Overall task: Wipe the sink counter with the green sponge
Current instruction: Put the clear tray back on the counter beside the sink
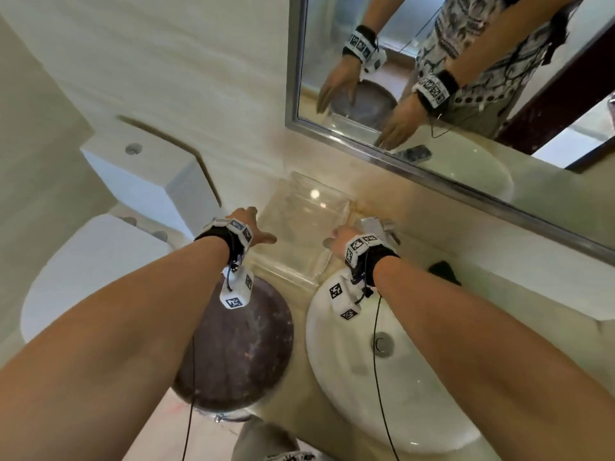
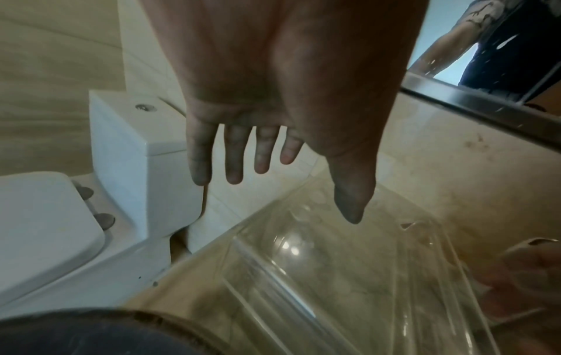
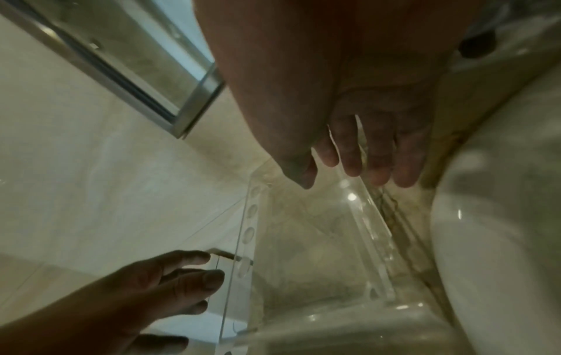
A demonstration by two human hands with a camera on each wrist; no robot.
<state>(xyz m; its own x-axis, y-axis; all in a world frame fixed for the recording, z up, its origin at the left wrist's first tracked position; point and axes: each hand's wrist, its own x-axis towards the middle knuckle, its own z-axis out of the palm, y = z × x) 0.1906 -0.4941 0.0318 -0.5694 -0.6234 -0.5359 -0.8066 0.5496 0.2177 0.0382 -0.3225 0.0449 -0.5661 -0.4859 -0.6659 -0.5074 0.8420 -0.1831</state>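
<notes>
No green sponge shows in any view. A clear plastic tray (image 1: 304, 224) sits on the beige marble counter (image 1: 299, 377), against the wall. My left hand (image 1: 256, 227) is at the tray's left side with straight, spread fingers (image 2: 233, 168) and holds nothing. From the right wrist view, its fingertips (image 3: 209, 276) reach the tray's left wall (image 3: 242, 240). My right hand (image 1: 341, 237) hovers over the tray's right rim with relaxed, empty fingers (image 3: 379, 168). I cannot tell whether it touches the tray (image 2: 349, 276).
A white sink basin (image 1: 416, 404) lies right of the tray, with a faucet (image 1: 382, 227) behind my right hand. A dark round bin lid (image 1: 233, 344) sits below the counter edge. A toilet (image 1: 93, 261) stands left, a mirror (image 1: 432, 94) hangs above. A small dark object (image 1: 444, 271) rests by the sink.
</notes>
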